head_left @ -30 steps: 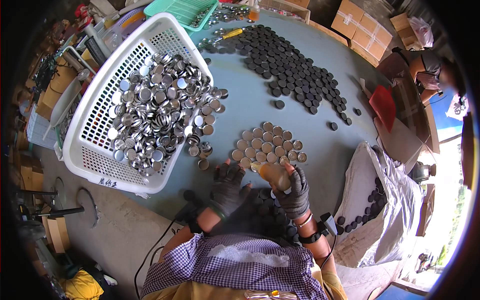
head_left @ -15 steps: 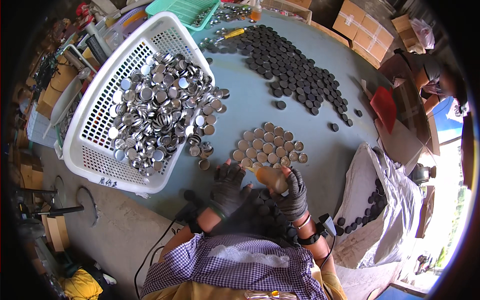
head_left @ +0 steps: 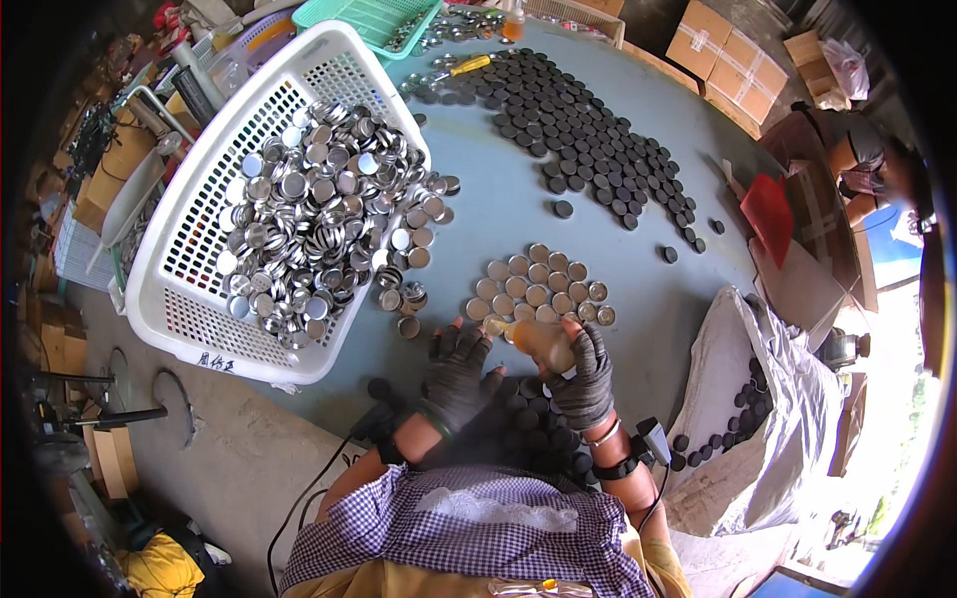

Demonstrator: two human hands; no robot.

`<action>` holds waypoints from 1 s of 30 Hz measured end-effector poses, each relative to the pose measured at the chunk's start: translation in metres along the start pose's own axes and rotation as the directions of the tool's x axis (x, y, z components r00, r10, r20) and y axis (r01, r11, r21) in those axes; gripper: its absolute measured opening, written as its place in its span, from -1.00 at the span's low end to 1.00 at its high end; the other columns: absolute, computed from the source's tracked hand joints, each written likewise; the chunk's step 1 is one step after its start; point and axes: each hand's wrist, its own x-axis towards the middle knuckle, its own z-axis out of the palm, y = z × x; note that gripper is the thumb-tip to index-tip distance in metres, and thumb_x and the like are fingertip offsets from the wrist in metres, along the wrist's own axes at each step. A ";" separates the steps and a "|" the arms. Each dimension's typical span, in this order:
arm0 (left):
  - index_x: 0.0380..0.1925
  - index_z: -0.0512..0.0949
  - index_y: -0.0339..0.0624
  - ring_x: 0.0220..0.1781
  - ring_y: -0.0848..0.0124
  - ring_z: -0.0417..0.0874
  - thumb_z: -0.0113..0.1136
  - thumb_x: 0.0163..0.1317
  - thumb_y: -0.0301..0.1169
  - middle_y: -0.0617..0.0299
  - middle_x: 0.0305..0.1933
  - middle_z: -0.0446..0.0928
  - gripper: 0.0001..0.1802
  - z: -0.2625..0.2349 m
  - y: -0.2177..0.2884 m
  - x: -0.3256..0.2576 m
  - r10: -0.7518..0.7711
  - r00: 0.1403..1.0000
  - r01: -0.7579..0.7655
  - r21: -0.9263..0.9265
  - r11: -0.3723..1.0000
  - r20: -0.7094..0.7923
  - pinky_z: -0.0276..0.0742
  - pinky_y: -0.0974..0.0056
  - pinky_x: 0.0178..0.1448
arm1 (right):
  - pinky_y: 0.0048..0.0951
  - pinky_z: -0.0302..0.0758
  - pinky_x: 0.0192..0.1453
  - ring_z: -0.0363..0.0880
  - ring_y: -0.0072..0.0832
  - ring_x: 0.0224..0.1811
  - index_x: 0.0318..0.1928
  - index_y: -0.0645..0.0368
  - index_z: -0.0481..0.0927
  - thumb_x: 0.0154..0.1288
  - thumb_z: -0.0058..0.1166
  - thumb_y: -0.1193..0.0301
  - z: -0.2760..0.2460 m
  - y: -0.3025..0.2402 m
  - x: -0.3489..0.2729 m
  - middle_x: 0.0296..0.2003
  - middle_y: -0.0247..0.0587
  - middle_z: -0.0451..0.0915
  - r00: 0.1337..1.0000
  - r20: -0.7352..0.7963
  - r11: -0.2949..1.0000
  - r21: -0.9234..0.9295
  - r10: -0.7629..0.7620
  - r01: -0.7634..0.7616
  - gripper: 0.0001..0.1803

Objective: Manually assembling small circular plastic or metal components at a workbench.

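Observation:
My right hand (head_left: 580,384), in a dark fingerless glove, is closed around a translucent squeeze bottle (head_left: 546,345) of amber liquid. The bottle lies tipped over, its nozzle pointing left above the near edge of a cluster of round metal caps (head_left: 538,273). Beside the nozzle, my gloved left hand (head_left: 459,379) rests low over the table, fingers apart and thumb spread, its fingertips close to the nearest caps. Whether they touch one is too small to tell. Several black discs (head_left: 528,414) lie between my hands and my body, partly hidden by the right hand.
A white perforated basket (head_left: 150,289) heaped with silver caps (head_left: 319,219) stands at left, some spilling onto the table (head_left: 449,229). Black discs (head_left: 588,140) cover the far side, near a yellow-handled tool (head_left: 469,66). A grey-white sack (head_left: 718,369) lies at right; another person (head_left: 862,159) is beyond.
The squeeze bottle has tipped further toward level, with its nozzle slightly farther up and left. My right hand has shifted a little with it; my left hand has barely moved.

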 end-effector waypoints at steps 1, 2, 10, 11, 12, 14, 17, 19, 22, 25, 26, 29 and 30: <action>0.09 0.47 -0.23 0.43 -0.06 0.25 0.24 0.19 -0.11 0.05 0.26 0.41 -0.44 0.001 0.000 0.000 0.000 1.000 0.000 -0.001 1.000 0.001 0.08 -0.22 0.44 | -0.20 0.55 0.04 0.59 -0.07 -0.05 0.23 0.19 0.43 -0.12 0.47 0.50 -0.002 0.000 0.001 -0.03 0.01 0.56 1.000 -0.006 1.000 0.002 -0.003 0.003 -0.19; 0.09 0.48 -0.23 0.43 -0.07 0.25 0.24 0.19 -0.10 0.05 0.26 0.40 -0.44 0.001 0.000 0.000 0.000 1.000 0.000 -0.002 1.000 0.003 0.07 -0.22 0.44 | -0.20 0.55 0.04 0.59 -0.07 -0.05 0.23 0.19 0.43 -0.12 0.47 0.50 -0.003 0.000 0.001 -0.03 0.01 0.56 1.000 -0.007 1.000 0.001 -0.003 0.003 -0.19; 0.08 0.49 -0.23 0.43 -0.06 0.25 0.23 0.21 -0.09 0.06 0.26 0.41 -0.45 -0.001 0.000 0.000 0.000 1.000 -0.001 0.008 1.000 0.006 0.08 -0.22 0.44 | -0.20 0.55 -0.01 0.59 -0.07 -0.10 0.23 0.18 0.43 -0.11 0.46 0.49 -0.009 -0.001 -0.007 -0.08 -0.02 0.55 1.000 -0.004 0.999 -0.032 0.011 -0.011 -0.20; 0.08 0.49 -0.23 0.43 -0.05 0.25 0.23 0.21 -0.09 0.06 0.26 0.41 -0.46 -0.001 0.000 -0.001 0.001 1.000 -0.001 0.013 1.000 0.005 0.09 -0.21 0.43 | -0.20 0.55 -0.01 0.59 -0.07 -0.10 0.23 0.18 0.43 -0.11 0.46 0.49 -0.010 -0.002 -0.008 -0.08 -0.02 0.55 1.000 -0.004 0.999 -0.032 0.010 -0.011 -0.20; 0.08 0.49 -0.23 0.43 -0.05 0.25 0.23 0.21 -0.09 0.06 0.26 0.41 -0.46 0.000 0.000 -0.001 0.002 1.000 -0.002 0.012 1.000 0.004 0.09 -0.21 0.43 | -0.20 0.55 0.00 0.58 -0.07 -0.09 0.24 0.18 0.43 -0.10 0.45 0.49 -0.011 -0.004 -0.009 -0.08 -0.01 0.54 1.000 0.006 1.000 -0.025 0.012 -0.012 -0.20; 0.08 0.49 -0.22 0.43 -0.05 0.25 0.22 0.21 -0.09 0.07 0.26 0.41 -0.46 0.000 0.000 -0.001 -0.003 1.000 0.003 0.006 1.000 0.005 0.09 -0.21 0.42 | -0.19 0.54 0.00 0.58 -0.07 -0.09 0.24 0.18 0.43 -0.10 0.45 0.48 -0.011 -0.005 -0.011 -0.08 -0.01 0.54 1.000 0.016 1.000 -0.018 0.012 -0.012 -0.20; 0.08 0.49 -0.22 0.43 -0.04 0.25 0.23 0.20 -0.08 0.08 0.26 0.42 -0.45 -0.004 0.003 0.000 0.000 1.000 0.000 -0.001 1.000 0.008 0.09 -0.22 0.42 | -0.18 0.54 0.00 0.58 -0.07 -0.09 0.24 0.19 0.42 -0.09 0.45 0.47 -0.007 -0.005 -0.012 -0.08 -0.01 0.54 0.999 0.033 0.999 0.024 0.037 -0.038 -0.21; 0.08 0.49 -0.23 0.42 -0.05 0.26 0.23 0.19 -0.08 0.07 0.26 0.42 -0.44 -0.005 0.002 0.000 0.001 1.000 -0.001 -0.001 1.000 0.024 0.09 -0.23 0.42 | -0.19 0.54 0.00 0.57 -0.07 -0.09 0.24 0.20 0.42 -0.09 0.44 0.48 -0.004 -0.005 -0.010 -0.07 0.00 0.54 1.000 0.016 1.000 0.000 0.009 -0.009 -0.20; 0.08 0.49 -0.24 0.42 -0.06 0.26 0.24 0.19 -0.07 0.06 0.25 0.43 -0.43 -0.005 0.001 -0.001 0.005 0.999 -0.006 0.009 1.000 0.040 0.09 -0.24 0.42 | -0.19 0.54 0.00 0.58 -0.08 -0.09 0.23 0.21 0.42 -0.10 0.45 0.48 -0.001 -0.007 -0.006 -0.08 -0.01 0.54 1.000 -0.008 1.000 0.001 0.020 -0.020 -0.20; 0.08 0.50 -0.24 0.42 -0.07 0.27 0.25 0.18 -0.07 0.06 0.25 0.43 -0.42 -0.001 0.000 -0.003 0.012 0.999 -0.013 0.023 1.000 0.032 0.09 -0.25 0.42 | -0.20 0.54 0.01 0.58 -0.08 -0.08 0.23 0.20 0.41 -0.09 0.45 0.49 -0.001 -0.008 -0.003 -0.08 -0.01 0.55 0.999 -0.005 0.999 0.012 0.035 -0.035 -0.21; 0.08 0.50 -0.23 0.42 -0.07 0.27 0.25 0.18 -0.06 0.07 0.25 0.44 -0.42 -0.001 -0.001 -0.003 0.018 1.000 -0.018 0.026 0.999 0.025 0.09 -0.26 0.42 | -0.20 0.54 0.01 0.58 -0.08 -0.08 0.23 0.20 0.41 -0.09 0.45 0.49 -0.001 -0.008 -0.002 -0.08 -0.01 0.55 0.999 -0.005 0.999 0.013 0.034 -0.034 -0.21; 0.07 0.51 -0.21 0.42 -0.07 0.26 0.26 0.17 -0.06 0.07 0.25 0.45 -0.42 -0.001 -0.005 -0.002 -0.044 0.999 0.044 -0.009 0.999 0.002 0.07 -0.25 0.44 | -0.22 0.54 0.03 0.60 -0.10 -0.05 0.22 0.19 0.42 -0.10 0.46 0.51 -0.002 -0.008 -0.002 -0.05 -0.02 0.57 0.999 -0.022 1.000 0.001 0.024 -0.024 -0.21; 0.07 0.51 -0.21 0.42 -0.07 0.26 0.26 0.17 -0.06 0.07 0.25 0.45 -0.42 -0.004 -0.006 0.000 -0.043 0.999 0.043 -0.010 0.999 0.002 0.07 -0.25 0.44 | -0.23 0.54 0.04 0.60 -0.10 -0.04 0.23 0.18 0.42 -0.11 0.46 0.51 -0.004 -0.008 -0.003 -0.04 -0.02 0.57 0.999 -0.033 1.000 0.008 0.028 -0.028 -0.20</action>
